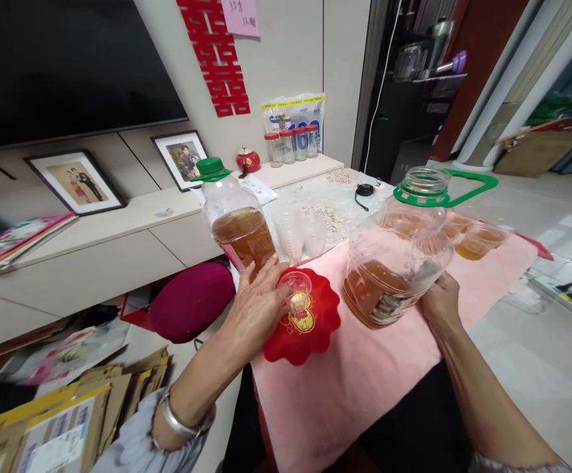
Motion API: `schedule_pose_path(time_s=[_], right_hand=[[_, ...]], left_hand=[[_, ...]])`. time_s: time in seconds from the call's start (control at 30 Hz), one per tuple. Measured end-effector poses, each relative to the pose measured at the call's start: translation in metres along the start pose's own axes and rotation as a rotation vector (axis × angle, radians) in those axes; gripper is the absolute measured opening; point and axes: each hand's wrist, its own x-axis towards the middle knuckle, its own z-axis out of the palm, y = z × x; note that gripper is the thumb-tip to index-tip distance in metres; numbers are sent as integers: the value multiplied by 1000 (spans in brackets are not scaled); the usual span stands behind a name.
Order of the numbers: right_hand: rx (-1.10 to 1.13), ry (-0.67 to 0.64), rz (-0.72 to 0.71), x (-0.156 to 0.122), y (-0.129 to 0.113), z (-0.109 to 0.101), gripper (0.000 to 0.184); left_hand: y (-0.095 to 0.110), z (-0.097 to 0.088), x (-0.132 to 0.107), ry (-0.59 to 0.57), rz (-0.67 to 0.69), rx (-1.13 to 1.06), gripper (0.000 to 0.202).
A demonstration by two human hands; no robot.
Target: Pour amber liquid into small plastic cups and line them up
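A large clear plastic jug (398,256) with a green handle ring leans to the left; its mouth is uncapped and amber liquid lies in its lower part. My right hand (442,299) grips its lower right side, fingers partly hidden behind it. My left hand (261,295) is stretched out with fingers extended, thumb by a small clear plastic cup (296,284); I cannot tell whether it touches the cup. That cup is on a red scalloped plate (315,341) with gold print. Just beyond my left fingers stands a second jug (243,233) of amber liquid, green-capped.
Stacked clear cups (290,233) stand behind the plate. Filled cups (480,242) sit at the right on the pink cloth (335,414). A black tape measure (364,190) lies farther back. Lidded jars (290,146) line the cabinet; cardboard packages (69,420) are at lower left.
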Motion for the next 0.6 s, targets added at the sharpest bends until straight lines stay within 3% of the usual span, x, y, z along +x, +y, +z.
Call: schedule_pose_path(time_s=[0.1,0.2,0.37,0.6], right_hand=[[32,-9,16,1,1,-1,27],[90,-24,16,1,4,-1,29],[211,-86,-2,-1,7,-3,28],[396,-299,-28,-2,-4,-5,39]], left_hand=[[16,-8,-6,43,-45,-110,39],[49,-7,-6,82,-144,-400,83],[110,15,13,-24,-257,-722,133],[155,55,40,139,-290,-948,147]])
